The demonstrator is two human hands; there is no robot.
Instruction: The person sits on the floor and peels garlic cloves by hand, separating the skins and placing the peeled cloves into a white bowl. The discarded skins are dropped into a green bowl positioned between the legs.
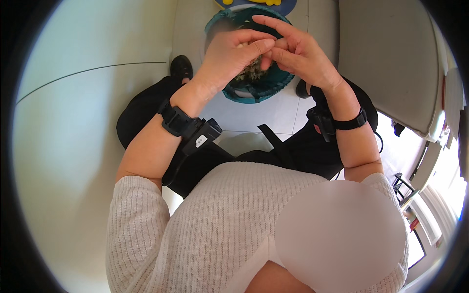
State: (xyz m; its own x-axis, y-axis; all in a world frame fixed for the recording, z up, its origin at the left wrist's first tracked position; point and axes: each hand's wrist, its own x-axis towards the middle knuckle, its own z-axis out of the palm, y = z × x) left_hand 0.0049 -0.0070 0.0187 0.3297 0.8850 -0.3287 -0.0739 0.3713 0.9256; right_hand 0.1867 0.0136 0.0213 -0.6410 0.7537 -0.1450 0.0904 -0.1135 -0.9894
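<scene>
My left hand (236, 51) and my right hand (300, 55) meet at the fingertips over a bin lined with a dark green plastic bag (280, 82). The left thumb and forefinger are pinched together, and something small and pale shows behind them, too covered to name. The right thumb and middle fingers press at the same spot, while the right forefinger is stretched out and away. Whatever lies between the fingertips is hidden. Down in the bag is a heap of pale and brownish scraps (253, 73), partly behind my hands.
Past the bin lies a blue item with yellow shapes (256, 3). A beige upholstered piece of furniture (388, 62) stands at the right, a smooth pale surface (80, 110) at the left. My knees and black shoes flank the bin on the tiled floor (256, 117).
</scene>
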